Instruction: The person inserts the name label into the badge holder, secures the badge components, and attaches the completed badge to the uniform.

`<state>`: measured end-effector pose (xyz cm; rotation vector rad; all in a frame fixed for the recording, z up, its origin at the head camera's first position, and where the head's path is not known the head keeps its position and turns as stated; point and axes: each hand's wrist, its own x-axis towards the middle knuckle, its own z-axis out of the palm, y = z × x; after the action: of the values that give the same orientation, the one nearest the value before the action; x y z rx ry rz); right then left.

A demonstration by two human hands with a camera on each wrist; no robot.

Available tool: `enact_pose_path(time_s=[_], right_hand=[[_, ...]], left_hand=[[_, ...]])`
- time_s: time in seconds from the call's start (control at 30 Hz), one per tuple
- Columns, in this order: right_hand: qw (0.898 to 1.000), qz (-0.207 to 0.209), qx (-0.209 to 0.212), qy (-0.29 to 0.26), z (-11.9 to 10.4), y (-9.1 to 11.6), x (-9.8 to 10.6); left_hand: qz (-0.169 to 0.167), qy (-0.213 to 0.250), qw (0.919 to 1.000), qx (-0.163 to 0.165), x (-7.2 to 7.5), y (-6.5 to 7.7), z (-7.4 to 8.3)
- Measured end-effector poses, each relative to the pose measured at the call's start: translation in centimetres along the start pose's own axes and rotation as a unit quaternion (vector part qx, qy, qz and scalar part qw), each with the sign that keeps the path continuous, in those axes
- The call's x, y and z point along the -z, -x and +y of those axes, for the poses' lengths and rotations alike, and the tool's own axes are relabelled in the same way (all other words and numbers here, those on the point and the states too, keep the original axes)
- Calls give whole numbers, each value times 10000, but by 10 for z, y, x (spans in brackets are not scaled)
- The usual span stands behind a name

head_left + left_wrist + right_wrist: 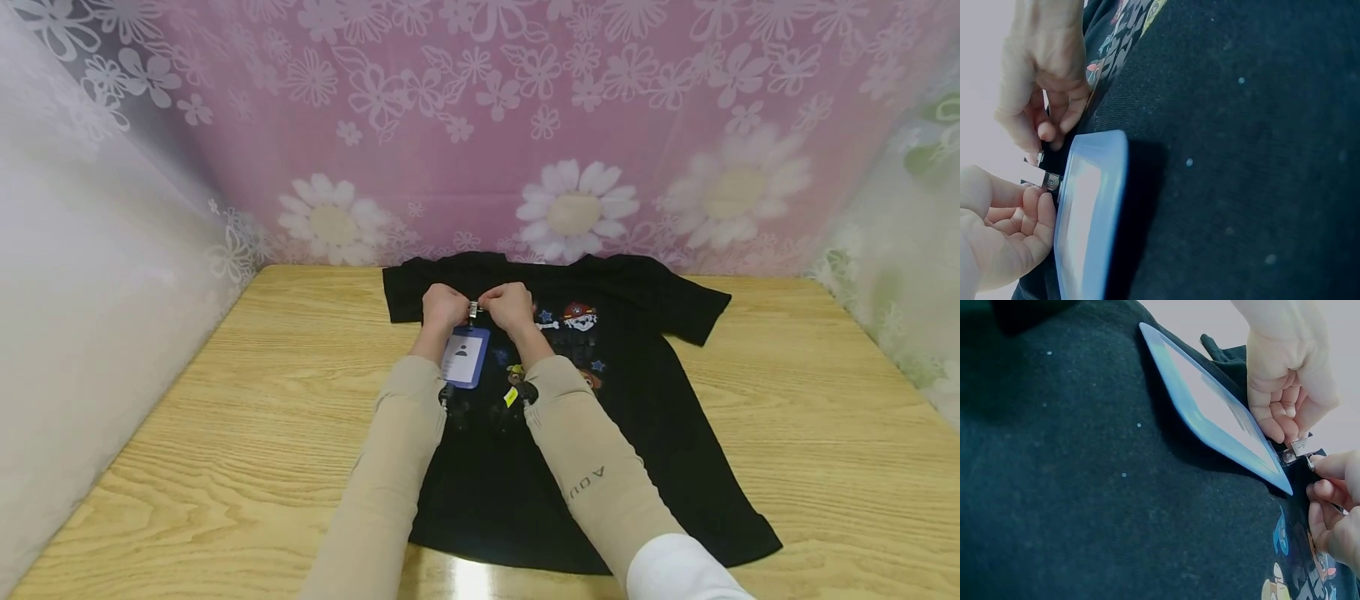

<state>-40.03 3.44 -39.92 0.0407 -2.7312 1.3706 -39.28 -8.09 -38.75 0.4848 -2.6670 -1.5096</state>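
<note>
A blue-framed ID badge (482, 354) with a white card lies over the front of a black T-shirt (487, 500). At its top is a small metal clip (1302, 447) on a short strap. My left hand (444, 307) pinches this clip between thumb and fingers. From the other side my right hand (510, 307) pinches the clip's small metal end, seen at the thumb tip in the right wrist view. Both hands are close together over the shirt's chest. Whether the clip bites the cloth cannot be made out.
The shirt lies spread on a wooden table (300, 375), cartoon dogs and stars printed on its chest (579, 317). Behind the table hangs a pink flowered curtain (450, 158); pale curtains (97, 275) flank the sides.
</note>
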Motion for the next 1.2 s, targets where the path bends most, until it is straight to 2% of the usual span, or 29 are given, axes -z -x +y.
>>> enact_pose_path(time_s=[0.53, 1.0, 1.2], right_hand=[[9996, -85, -182, -191, -3, 2, 2], [9997, -67, -210, -114, -3, 1, 2], [9992, -141, -262, -249, 1, -1, 1]], left_hand=[[-89, 108, 9999, 100, 0, -1, 0], [-61, 167, 9998, 88, -1, -3, 0], [-95, 297, 9995, 29, -3, -4, -1]])
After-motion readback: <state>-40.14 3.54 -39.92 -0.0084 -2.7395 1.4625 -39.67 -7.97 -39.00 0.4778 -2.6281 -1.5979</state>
